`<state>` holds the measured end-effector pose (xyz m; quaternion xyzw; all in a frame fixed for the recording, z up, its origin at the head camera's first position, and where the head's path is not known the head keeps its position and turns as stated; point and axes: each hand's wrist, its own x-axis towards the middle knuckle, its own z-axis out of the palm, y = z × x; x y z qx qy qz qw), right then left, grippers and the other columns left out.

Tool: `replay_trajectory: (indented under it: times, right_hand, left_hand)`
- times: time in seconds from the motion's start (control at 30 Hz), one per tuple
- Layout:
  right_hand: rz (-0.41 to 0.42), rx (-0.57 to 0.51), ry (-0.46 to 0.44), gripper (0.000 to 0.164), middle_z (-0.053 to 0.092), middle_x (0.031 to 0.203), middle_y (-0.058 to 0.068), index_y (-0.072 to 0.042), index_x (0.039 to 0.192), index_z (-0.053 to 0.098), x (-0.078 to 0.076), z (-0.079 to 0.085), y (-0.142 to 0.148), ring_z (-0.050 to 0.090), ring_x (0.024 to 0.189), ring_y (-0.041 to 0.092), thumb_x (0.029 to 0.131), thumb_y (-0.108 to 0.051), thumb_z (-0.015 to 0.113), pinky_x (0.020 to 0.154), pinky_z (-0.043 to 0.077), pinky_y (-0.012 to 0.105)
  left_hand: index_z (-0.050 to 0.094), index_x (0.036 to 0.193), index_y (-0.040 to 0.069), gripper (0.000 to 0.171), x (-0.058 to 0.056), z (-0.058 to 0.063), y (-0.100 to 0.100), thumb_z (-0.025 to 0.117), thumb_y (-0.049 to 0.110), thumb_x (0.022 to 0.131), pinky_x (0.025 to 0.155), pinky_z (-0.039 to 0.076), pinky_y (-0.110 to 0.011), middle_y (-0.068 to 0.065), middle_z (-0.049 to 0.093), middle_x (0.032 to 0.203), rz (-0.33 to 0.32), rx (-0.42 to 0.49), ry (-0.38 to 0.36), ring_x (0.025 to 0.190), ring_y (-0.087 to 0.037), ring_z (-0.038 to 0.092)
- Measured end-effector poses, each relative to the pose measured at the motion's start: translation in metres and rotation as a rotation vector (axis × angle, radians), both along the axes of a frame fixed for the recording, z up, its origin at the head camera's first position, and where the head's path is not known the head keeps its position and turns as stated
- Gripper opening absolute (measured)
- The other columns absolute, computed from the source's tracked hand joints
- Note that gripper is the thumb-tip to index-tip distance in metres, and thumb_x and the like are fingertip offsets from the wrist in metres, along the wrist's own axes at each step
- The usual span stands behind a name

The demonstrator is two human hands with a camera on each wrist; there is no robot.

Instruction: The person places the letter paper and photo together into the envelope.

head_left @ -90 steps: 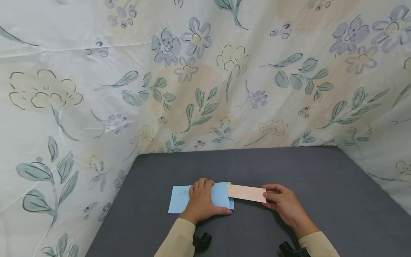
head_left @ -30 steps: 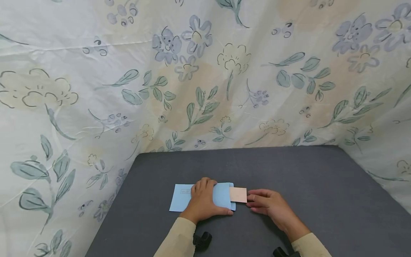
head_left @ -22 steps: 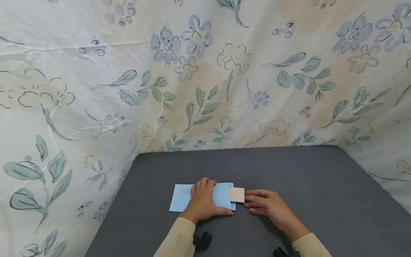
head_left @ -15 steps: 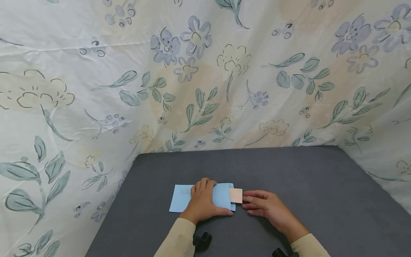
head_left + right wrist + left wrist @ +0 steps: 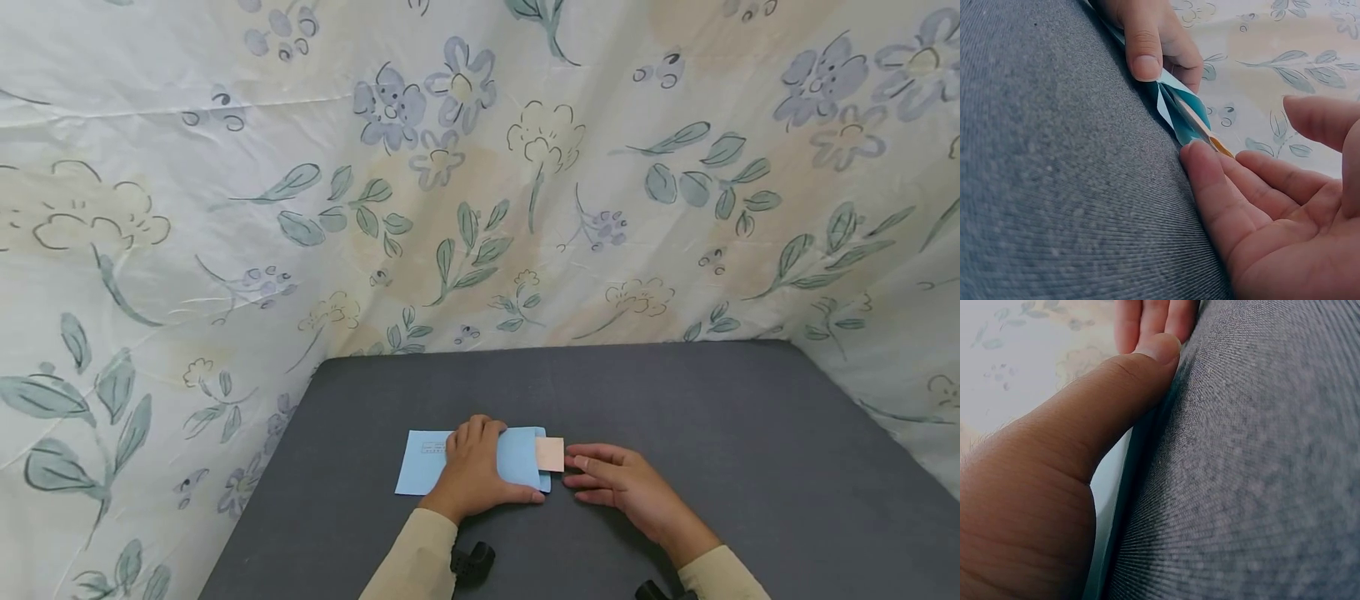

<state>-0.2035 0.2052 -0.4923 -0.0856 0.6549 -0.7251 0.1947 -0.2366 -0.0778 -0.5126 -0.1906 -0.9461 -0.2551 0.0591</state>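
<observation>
A light blue envelope (image 5: 517, 454) with a small printed box lies on the dark table. My left hand (image 5: 472, 467) spans it, thumb at its near edge and fingers over its far edge, gripping it. From its right-hand mouth sticks a short end of pale pink folded paper (image 5: 550, 455); the rest is hidden inside. My right hand (image 5: 626, 487) is at that end, its extended fingertips touching the paper. In the right wrist view the envelope's mouth (image 5: 1175, 115) gapes around the folded paper (image 5: 1219, 145), and the right thumb stands apart from the fingers.
A dark grey cloth-covered table (image 5: 675, 392) extends around the hands. Pale floral fabric (image 5: 480, 183) hangs behind it and at both sides. Black wrist devices, such as one by the left wrist (image 5: 472, 564), sit close to the tabletop.
The folded paper has slid left into the envelope, from a long strip showing to a short end. My right hand has followed leftward, going from pinching it to touching its end; my left hand stays.
</observation>
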Motion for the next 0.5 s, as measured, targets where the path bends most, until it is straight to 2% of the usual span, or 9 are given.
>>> replay_trajectory:
  times: [0.5]
  right_hand:
    - [0.057, 0.006, 0.003, 0.063, 0.055, 0.155, 0.024, 0.013, 0.158, 0.045, 0.0006, 0.0023, -0.0060, 0.068, 0.125, 0.030, 0.114, -0.030, 0.061, 0.095, 0.059, 0.043]
  left_hand:
    - [0.055, 0.151, 0.015, 0.120, -0.0018, 0.0019, -0.0014, 0.081, 0.093, 0.064, 0.115, 0.029, -0.061, -0.004, 0.046, 0.143, -0.004, 0.000, -0.005, 0.132, -0.026, 0.041]
